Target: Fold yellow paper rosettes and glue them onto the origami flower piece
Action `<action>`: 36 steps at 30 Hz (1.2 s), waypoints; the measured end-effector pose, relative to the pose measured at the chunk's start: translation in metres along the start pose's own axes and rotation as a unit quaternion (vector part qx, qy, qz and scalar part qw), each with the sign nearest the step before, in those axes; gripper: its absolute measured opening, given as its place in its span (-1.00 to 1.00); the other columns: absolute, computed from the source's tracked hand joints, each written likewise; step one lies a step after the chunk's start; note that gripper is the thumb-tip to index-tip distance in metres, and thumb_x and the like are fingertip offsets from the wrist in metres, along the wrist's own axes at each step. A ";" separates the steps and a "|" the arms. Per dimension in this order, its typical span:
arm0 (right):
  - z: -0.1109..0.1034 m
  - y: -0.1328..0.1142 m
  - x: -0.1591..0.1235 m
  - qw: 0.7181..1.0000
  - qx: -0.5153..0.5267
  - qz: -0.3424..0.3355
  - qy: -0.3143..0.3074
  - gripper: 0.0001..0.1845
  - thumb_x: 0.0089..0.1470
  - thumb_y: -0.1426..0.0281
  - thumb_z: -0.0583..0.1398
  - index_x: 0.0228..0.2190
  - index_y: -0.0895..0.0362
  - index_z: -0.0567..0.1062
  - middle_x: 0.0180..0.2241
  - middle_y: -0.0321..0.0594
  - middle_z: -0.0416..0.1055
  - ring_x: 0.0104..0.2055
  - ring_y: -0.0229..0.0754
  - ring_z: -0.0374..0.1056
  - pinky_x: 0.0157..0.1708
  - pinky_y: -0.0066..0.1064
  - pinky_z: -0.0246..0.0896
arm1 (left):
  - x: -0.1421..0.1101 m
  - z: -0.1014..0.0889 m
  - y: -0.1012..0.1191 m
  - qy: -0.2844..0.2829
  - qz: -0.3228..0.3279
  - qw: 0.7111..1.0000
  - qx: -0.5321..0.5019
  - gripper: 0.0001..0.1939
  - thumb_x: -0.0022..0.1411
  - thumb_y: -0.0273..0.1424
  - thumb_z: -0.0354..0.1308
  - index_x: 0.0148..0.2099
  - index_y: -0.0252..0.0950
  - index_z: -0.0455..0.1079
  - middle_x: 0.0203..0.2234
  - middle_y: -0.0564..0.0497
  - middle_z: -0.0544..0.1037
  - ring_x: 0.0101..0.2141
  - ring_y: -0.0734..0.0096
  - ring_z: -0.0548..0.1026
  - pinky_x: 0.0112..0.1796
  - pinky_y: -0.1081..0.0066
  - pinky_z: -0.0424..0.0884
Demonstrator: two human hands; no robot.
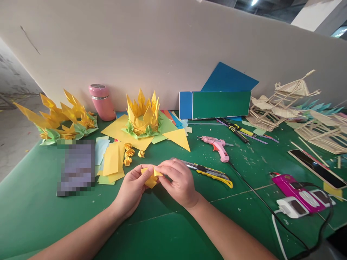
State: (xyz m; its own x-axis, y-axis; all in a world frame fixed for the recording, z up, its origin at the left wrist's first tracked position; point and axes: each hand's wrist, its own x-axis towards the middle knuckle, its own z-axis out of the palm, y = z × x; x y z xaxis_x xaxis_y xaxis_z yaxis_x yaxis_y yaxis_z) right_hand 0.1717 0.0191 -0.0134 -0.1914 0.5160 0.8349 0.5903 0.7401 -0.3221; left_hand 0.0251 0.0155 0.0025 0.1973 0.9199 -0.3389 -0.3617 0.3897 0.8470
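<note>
A small folded piece of yellow paper is held between my two hands above the green table. My left hand pinches its left side with thumb and fingers. My right hand grips its upper right corner, fingers closed. Just behind my left hand lie several small orange paper roses. A stack of yellow paper sheets rests to the left. Close behind my right hand is a yellow utility knife. Farther back stands a yellow paper crown with green leaves at its base.
A second paper crown and a pink flask stand back left. A pink glue gun trails a black cord on the right. Beyond are a magenta power strip, a phone and stick models. A green board leans on the wall.
</note>
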 end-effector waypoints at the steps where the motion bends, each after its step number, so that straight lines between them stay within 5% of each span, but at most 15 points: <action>1: 0.000 0.000 0.000 1.000 -0.004 -0.003 -0.003 -0.84 0.11 0.57 0.12 -0.34 0.12 0.47 -0.40 -0.17 0.51 -0.38 -0.20 0.39 -0.36 -0.35 0.32 | 0.000 0.000 0.000 0.007 0.002 1.000 0.003 -0.65 -0.19 -0.16 0.42 -0.41 -0.31 0.49 -0.58 0.08 0.49 -0.54 0.54 0.37 -0.52 0.57 0.29; 20: -0.001 0.002 0.000 0.995 -0.021 -0.004 -0.100 -0.63 0.11 0.59 0.02 -0.09 0.20 0.47 -0.23 -0.05 0.49 -0.24 -0.10 0.34 -0.26 -0.25 0.36 | 0.003 0.000 0.002 0.028 0.013 0.999 -0.026 -0.67 -0.15 -0.30 0.42 -0.28 -0.33 0.55 -0.47 0.01 0.60 -0.44 0.48 0.46 -0.40 0.54 0.37; 26: -0.001 0.002 0.001 0.987 0.089 0.120 -0.060 -0.78 0.12 0.49 0.11 -0.23 0.11 0.52 -0.27 -0.14 0.47 -0.24 -0.17 0.38 -0.20 -0.28 0.35 | 0.003 0.001 0.001 0.019 0.023 1.000 -0.001 -0.65 -0.13 -0.25 0.41 -0.26 -0.30 0.53 -0.43 0.02 0.59 -0.42 0.48 0.47 -0.38 0.51 0.39; 30: 0.001 0.004 0.001 0.960 0.158 0.229 -0.035 -0.89 0.04 0.40 0.21 -0.32 0.12 0.49 -0.31 -0.20 0.45 -0.38 -0.25 0.36 -0.32 -0.38 0.37 | 0.002 -0.001 -0.001 0.025 0.030 0.999 0.011 -0.68 -0.09 -0.26 0.39 -0.26 -0.28 0.52 -0.39 0.02 0.59 -0.40 0.47 0.48 -0.34 0.51 0.40; 36: 0.002 0.004 0.003 0.932 0.215 0.288 -0.051 -0.86 0.00 0.37 0.23 -0.54 0.13 0.45 -0.47 -0.24 0.44 -0.42 -0.23 0.35 -0.38 -0.40 0.33 | 0.001 0.001 0.000 0.023 0.034 0.999 0.021 -0.68 -0.13 -0.27 0.42 -0.30 -0.30 0.53 -0.43 0.01 0.60 -0.40 0.45 0.49 -0.32 0.49 0.41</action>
State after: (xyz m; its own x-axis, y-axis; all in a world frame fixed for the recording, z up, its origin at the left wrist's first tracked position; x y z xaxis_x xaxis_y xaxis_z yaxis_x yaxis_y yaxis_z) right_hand 0.1718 0.0250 -0.0134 -0.0267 0.9027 0.4295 0.2535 0.4217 -0.8706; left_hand 0.0265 0.0163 0.0022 0.1318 0.9457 -0.2971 -0.3341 0.3246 0.8849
